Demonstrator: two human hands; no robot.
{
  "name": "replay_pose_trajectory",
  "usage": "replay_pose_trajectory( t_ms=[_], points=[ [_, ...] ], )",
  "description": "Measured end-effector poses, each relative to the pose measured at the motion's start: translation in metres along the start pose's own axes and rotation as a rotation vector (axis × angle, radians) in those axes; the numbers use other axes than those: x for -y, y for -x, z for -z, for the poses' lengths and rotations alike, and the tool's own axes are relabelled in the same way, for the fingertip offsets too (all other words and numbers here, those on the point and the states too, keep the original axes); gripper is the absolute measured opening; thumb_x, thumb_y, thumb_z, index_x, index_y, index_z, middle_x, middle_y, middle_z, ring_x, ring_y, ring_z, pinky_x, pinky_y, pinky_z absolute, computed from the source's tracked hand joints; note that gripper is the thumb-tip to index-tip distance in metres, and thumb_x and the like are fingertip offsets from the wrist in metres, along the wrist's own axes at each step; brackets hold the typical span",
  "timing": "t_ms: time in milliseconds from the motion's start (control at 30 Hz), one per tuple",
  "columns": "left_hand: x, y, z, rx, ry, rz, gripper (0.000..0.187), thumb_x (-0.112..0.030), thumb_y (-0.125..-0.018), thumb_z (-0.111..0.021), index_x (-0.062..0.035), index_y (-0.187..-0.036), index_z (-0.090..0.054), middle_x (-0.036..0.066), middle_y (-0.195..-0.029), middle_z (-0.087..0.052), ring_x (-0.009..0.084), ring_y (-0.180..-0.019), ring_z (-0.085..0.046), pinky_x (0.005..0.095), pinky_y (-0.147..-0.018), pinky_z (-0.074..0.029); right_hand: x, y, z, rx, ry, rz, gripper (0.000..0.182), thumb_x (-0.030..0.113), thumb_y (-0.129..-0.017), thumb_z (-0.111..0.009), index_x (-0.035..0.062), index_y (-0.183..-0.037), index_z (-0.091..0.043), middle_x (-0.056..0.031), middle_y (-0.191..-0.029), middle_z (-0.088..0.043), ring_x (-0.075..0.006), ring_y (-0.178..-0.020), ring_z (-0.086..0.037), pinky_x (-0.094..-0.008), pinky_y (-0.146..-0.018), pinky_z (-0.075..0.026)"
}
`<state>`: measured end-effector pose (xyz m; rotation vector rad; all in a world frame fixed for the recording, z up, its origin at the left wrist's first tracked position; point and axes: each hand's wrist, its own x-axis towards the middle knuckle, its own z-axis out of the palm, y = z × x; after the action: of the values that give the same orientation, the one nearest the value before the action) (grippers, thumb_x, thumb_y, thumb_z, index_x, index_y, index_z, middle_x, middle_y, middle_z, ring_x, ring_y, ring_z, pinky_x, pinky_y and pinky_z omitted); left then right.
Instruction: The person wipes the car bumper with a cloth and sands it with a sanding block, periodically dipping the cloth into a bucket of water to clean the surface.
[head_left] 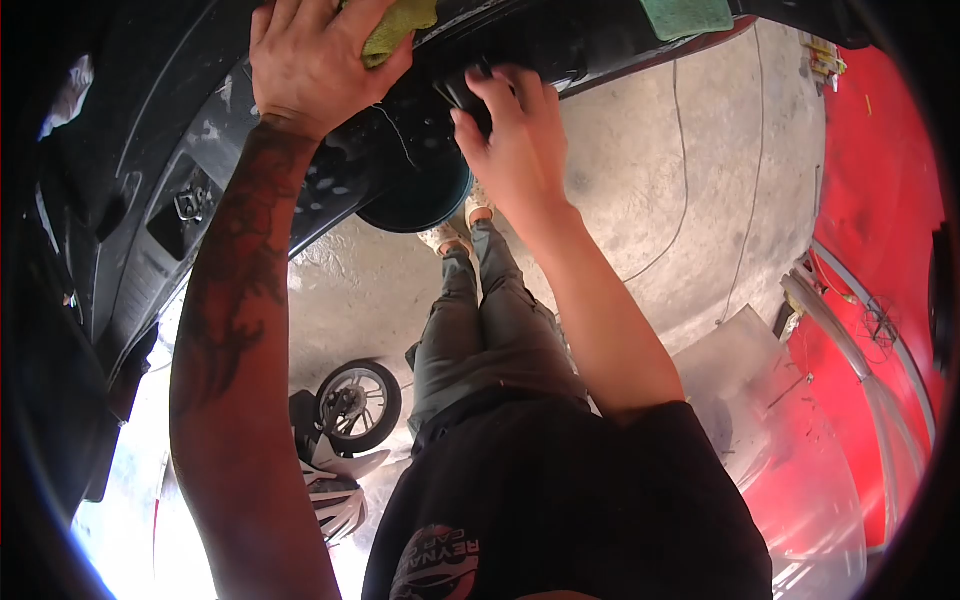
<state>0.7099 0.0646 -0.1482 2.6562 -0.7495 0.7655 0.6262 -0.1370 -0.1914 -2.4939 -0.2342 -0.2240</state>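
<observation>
My left hand (318, 62) rests on a black car body panel (215, 135), with a yellow-green cloth (398, 32) gripped between its thumb and fingers. Part of the cloth is covered by the hand. To the right, my right hand (518, 135) has its fingers curled around a small dark block (468, 98) against the lower black bodywork. What kind of block it is, I cannot make out. A green cloth (688, 16) lies on the panel's edge at the top right.
Below the panel, a dark round bucket (425, 212) stands on the concrete floor (640, 190) by my shoes. Cables (686, 150) run across the floor. At lower left is a motorcycle wheel (358, 405). Metal tubing (845, 340) stands beside a red wall (885, 190) at right.
</observation>
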Motion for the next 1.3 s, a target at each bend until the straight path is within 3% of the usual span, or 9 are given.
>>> replay_pose_trajectory(
  t_ms=[67, 267, 467, 767, 1300],
  points=[
    [0.001, 0.0, 0.0, -0.002, -0.003, -0.002, 0.058, -0.018, -0.059, -0.083, -0.0162, -0.115, -0.071, 0.009, -0.119, -0.062, 0.0322, -0.105, -0.06, 0.0468, -0.087, -0.046, 0.0, 0.016, 0.008, 0.037, -0.019, -0.057, 0.041, 0.013, -0.075, -0.081, 0.0141, -0.114, -0.069, -0.008, -0.117, -0.063, -0.0316, -0.097, -0.06, -0.0418, -0.079, -0.055],
    [0.001, 0.001, 0.0, 0.024, -0.018, 0.017, 0.059, -0.018, -0.059, -0.083, -0.0168, -0.116, -0.071, 0.008, -0.119, -0.061, 0.0319, -0.105, -0.06, 0.0468, -0.087, -0.046, -0.005, -0.021, -0.003, -0.03, 0.032, 0.082, 0.043, 0.012, -0.074, -0.081, 0.014, -0.115, -0.07, -0.0066, -0.119, -0.064, -0.0315, -0.095, -0.06, -0.0423, -0.077, -0.055],
    [0.001, 0.001, 0.0, 0.015, -0.018, 0.01, 0.059, -0.018, -0.058, -0.083, -0.0171, -0.116, -0.071, 0.008, -0.119, -0.061, 0.032, -0.104, -0.06, 0.0467, -0.086, -0.046, -0.015, 0.015, 0.015, 0.003, 0.039, 0.031, 0.043, 0.012, -0.074, -0.081, 0.0164, -0.115, -0.07, -0.0029, -0.119, -0.066, -0.0301, -0.093, -0.06, -0.0416, -0.079, -0.054],
    [-0.002, 0.0, -0.001, 0.012, 0.0, 0.017, 0.06, -0.016, -0.058, -0.083, -0.0176, -0.117, -0.071, 0.008, -0.119, -0.061, 0.032, -0.104, -0.06, 0.0468, -0.086, -0.046, -0.019, -0.007, 0.006, -0.037, 0.094, 0.129, 0.041, 0.013, -0.075, -0.081, 0.0192, -0.115, -0.071, -0.001, -0.119, -0.065, -0.0291, -0.093, -0.059, -0.041, -0.077, -0.052],
    [-0.001, 0.001, 0.001, 0.031, -0.037, 0.016, 0.06, -0.018, -0.059, -0.083, -0.0172, -0.118, -0.07, 0.008, -0.119, -0.061, 0.0322, -0.104, -0.06, 0.0472, -0.086, -0.046, -0.011, -0.002, 0.005, -0.025, 0.121, 0.119, 0.039, 0.013, -0.077, -0.078, 0.0167, -0.115, -0.069, -0.0037, -0.121, -0.063, -0.0295, -0.096, -0.058, -0.0416, -0.079, -0.049]
  ],
)
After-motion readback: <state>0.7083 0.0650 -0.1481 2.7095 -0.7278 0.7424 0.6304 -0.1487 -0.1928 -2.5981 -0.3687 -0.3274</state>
